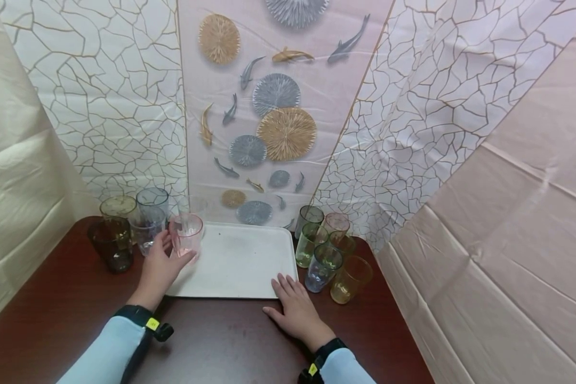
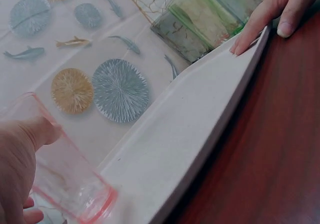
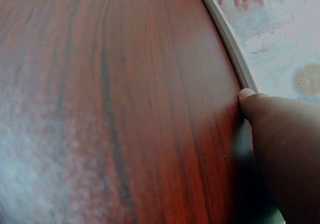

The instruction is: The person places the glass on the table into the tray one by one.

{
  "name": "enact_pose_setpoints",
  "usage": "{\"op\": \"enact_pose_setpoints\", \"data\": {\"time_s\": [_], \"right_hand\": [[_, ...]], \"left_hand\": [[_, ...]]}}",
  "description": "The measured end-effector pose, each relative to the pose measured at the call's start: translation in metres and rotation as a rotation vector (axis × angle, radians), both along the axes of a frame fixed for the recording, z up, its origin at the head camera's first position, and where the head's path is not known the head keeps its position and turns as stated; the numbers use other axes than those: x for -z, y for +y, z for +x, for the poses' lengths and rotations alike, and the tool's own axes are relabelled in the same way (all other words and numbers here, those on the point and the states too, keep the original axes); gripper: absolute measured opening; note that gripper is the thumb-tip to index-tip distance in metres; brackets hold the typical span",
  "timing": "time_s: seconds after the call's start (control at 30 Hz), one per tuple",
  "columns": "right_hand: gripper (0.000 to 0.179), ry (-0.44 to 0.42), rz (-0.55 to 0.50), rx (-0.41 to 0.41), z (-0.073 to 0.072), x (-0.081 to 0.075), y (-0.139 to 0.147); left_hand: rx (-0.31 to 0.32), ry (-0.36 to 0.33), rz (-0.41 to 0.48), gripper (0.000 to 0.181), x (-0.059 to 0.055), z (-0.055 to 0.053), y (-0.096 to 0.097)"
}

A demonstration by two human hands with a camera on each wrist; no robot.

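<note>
A pink see-through drinking glass (image 1: 188, 234) stands upright at the left end of the white tray (image 1: 242, 261). My left hand (image 1: 160, 266) grips it from the left, thumb on the near side and fingers round the far left. In the left wrist view the thumb lies across the side of the pink glass (image 2: 75, 179), whose base is low over the tray. My right hand (image 1: 297, 312) rests with spread, straight fingers on the tray's front right corner. The right wrist view shows its thumb (image 3: 250, 98) at the tray's front edge.
Left of the tray stand a dark brown glass (image 1: 112, 250), a blue glass (image 1: 152, 197) and others close together. Several coloured glasses crowd the right side, among them a blue one (image 1: 322, 269) and an amber one (image 1: 350, 280). A patterned cloth (image 1: 288, 176) hangs behind the table.
</note>
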State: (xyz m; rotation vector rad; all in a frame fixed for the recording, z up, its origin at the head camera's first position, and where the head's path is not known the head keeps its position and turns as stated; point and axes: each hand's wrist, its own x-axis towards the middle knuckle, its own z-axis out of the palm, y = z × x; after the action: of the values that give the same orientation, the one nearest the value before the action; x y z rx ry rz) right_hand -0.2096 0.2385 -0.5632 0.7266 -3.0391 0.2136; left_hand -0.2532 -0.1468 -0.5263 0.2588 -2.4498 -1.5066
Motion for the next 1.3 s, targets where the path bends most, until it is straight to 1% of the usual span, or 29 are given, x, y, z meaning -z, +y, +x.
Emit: {"op": "enact_pose_setpoints", "data": {"time_s": [0.07, 0.13, 0.2, 0.27, 0.37, 0.47, 0.53, 0.6, 0.63, 0.67, 0.73, 0.77, 0.87, 0.97, 1.03, 1.13, 1.2, 1.3], "right_hand": [[0.086, 0.003, 0.001, 0.0, 0.0, 0.0, 0.0], [0.086, 0.005, 0.002, -0.001, 0.0, -0.001, -0.001], [0.086, 0.005, 0.0, -0.002, 0.0, -0.001, -0.001], [0.086, 0.005, -0.002, -0.001, 0.0, -0.002, -0.001], [0.085, 0.006, -0.006, 0.0, 0.0, -0.002, -0.001], [0.085, 0.008, -0.01, 0.001, -0.001, -0.003, -0.001], [0.085, 0.008, -0.01, 0.001, -0.002, -0.003, -0.001], [0.085, 0.006, -0.009, 0.001, -0.002, -0.003, -0.001], [0.085, 0.007, -0.007, 0.002, -0.002, -0.003, -0.001], [0.085, 0.007, -0.008, 0.002, -0.003, -0.003, -0.001], [0.085, 0.007, -0.011, 0.002, -0.002, -0.003, -0.001], [0.084, 0.007, -0.012, 0.002, -0.002, -0.003, -0.001], [0.084, 0.002, -0.014, 0.004, -0.001, -0.004, -0.001], [0.084, -0.004, -0.013, 0.007, 0.0, -0.004, -0.001], [0.084, -0.006, -0.012, 0.008, 0.001, -0.004, -0.001], [0.085, -0.003, -0.006, 0.007, 0.001, -0.003, -0.001], [0.086, -0.001, -0.001, 0.006, 0.0, -0.001, -0.001], [0.086, 0.001, -0.001, 0.008, 0.0, 0.0, 0.0]], "left_hand": [[-0.008, -0.012, -0.016, 0.11, 0.0, 0.011, -0.006], [-0.026, -0.01, -0.01, 0.103, -0.002, 0.022, -0.014], [-0.051, -0.018, 0.003, 0.094, -0.005, 0.034, -0.023], [-0.091, -0.022, 0.014, 0.088, -0.009, 0.045, -0.034], [-0.2, -0.026, -0.011, 0.08, -0.012, 0.059, -0.054], [-0.326, -0.018, -0.039, 0.079, -0.013, 0.067, -0.075], [-0.386, -0.012, -0.03, 0.082, -0.015, 0.067, -0.087], [-0.405, -0.011, -0.009, 0.09, -0.016, 0.064, -0.097], [-0.4, -0.013, 0.005, 0.096, -0.017, 0.061, -0.102], [-0.384, -0.014, 0.014, 0.101, -0.017, 0.057, -0.105], [-0.33, -0.025, 0.032, 0.112, -0.015, 0.049, -0.113], [-0.299, -0.021, 0.038, 0.115, -0.014, 0.045, -0.115], [-0.215, -0.005, 0.049, 0.12, -0.007, 0.034, -0.121], [-0.174, 0.024, 0.032, 0.121, 0.002, 0.026, -0.123], [-0.168, 0.042, 0.018, 0.119, 0.007, 0.023, -0.123], [-0.173, 0.058, 0.004, 0.113, 0.012, 0.022, -0.124], [-0.175, 0.07, 0.002, 0.109, 0.013, 0.023, -0.124], [-0.183, 0.074, -0.001, 0.108, 0.013, 0.026, -0.125]]}}
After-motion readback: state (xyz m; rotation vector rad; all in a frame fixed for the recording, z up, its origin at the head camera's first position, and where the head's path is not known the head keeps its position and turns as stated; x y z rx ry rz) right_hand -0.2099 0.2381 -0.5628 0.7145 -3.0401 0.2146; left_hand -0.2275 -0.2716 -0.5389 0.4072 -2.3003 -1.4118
